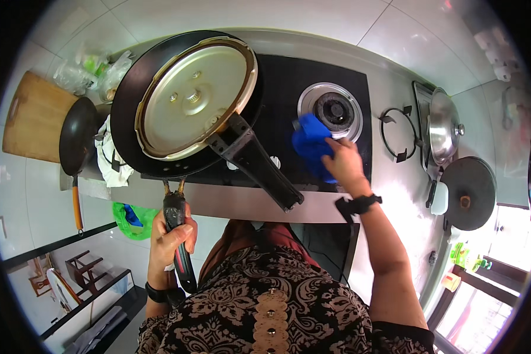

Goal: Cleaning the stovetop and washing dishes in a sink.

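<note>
My left hand [172, 236] grips the black handle of a large wok [128, 132], which is over the left side of a black gas cooktop [278, 84]. A pressure cooker lid [194, 97] lies inside the wok, underside up, its black handle jutting over the rim towards me. My right hand [345, 163] rests on a crumpled blue cloth [312, 144] at the front left of the right burner [335, 110]. The burner has no pan support on it. Whatever lies under the wok is hidden.
A ring-shaped pan support [398, 135] lies on the counter at right, beside a tray with a steel domed lid [442, 126]. Farther right is a dark round lid [469, 193]. At left are a small frying pan [77, 135], a white cloth [110, 159] and a wooden cutting board [37, 117].
</note>
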Available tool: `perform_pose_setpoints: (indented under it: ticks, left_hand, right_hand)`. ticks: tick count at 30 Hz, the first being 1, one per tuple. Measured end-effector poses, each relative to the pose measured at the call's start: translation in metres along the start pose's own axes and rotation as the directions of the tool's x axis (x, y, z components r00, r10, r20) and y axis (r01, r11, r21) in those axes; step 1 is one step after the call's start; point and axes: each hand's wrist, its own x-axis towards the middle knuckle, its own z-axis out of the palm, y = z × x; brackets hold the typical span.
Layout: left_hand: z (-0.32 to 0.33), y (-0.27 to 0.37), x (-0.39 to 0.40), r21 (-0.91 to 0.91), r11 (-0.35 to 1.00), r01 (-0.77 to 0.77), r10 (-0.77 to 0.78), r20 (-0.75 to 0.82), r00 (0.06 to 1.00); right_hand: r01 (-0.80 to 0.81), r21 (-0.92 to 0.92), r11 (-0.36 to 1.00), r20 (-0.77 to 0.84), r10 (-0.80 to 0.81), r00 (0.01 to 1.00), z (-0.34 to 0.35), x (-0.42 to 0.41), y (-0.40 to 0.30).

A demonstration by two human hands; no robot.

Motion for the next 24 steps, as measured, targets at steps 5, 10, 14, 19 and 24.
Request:
perform_pose_setpoints:
  ticks: [5, 10, 14, 19, 24]
  left_hand:
    - [0.004, 0.005, 0.002, 0.025, 0.999, 0.019, -0.021, 0.048, 0.999]
    - [0.002, 0.003, 0.001, 0.017, 1.0, 0.02, -0.021, 0.072, 0.997]
    - [0.003, 0.003, 0.0, 0.021, 0.999, 0.041, -0.042, 0.072, 0.997]
    - [0.01, 0.003, 0.0, 0.012, 0.998, 0.059, -0.059, 0.069, 0.996]
    - [0.015, 0.003, -0.003, 0.022, 0.996, 0.084, -0.084, 0.003, 0.996]
  right_hand:
    - [-0.402, 0.031, 0.915, 0.097, 0.398, 0.912, -0.047, -0.024, 0.102]
    - [-0.148, 0.411, 0.899, -0.142, 0.224, 0.964, -0.103, 0.025, 0.104]
    - [0.382, -0.041, 0.923, -0.37, -0.369, 0.853, -0.136, 0.092, 0.008]
    - [0.773, -0.212, 0.598, 0.151, -0.762, 0.63, -0.072, 0.173, -0.031]
    - [0.767, -0.24, 0.595, 0.578, -0.547, 0.606, -0.041, 0.21, -0.043]
